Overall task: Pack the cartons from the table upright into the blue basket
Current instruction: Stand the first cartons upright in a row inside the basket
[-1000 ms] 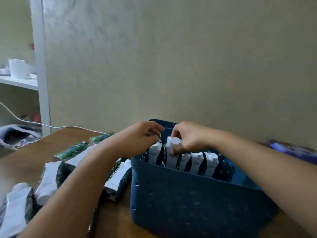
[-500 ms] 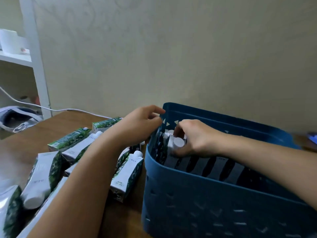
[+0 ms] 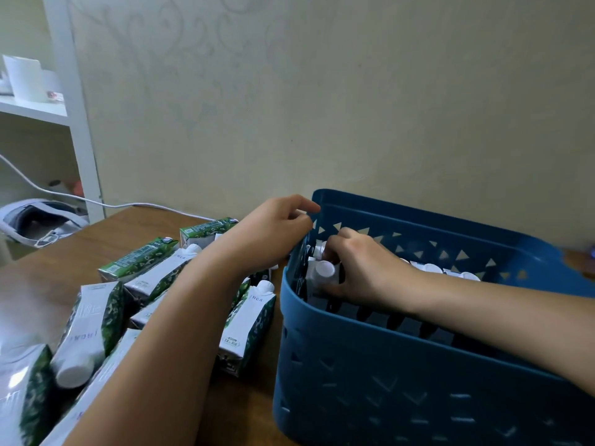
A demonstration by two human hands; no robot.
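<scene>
The blue basket stands on the right of the wooden table, with several white-capped cartons upright inside. My right hand reaches into its left end and grips the top of one white-capped carton there. My left hand is at the basket's left rim with the fingers curled on the edge. Several green-and-white cartons lie on their sides on the table to the left of the basket.
A patterned wall rises close behind the basket. A white shelf unit stands at the far left, a white cable runs across the table's back edge, and a grey device lies beyond the table's left corner.
My right hand has pushed the carton down from above the rim into the basket's left end. My left hand stays at the rim. The camera view has tilted downward.
</scene>
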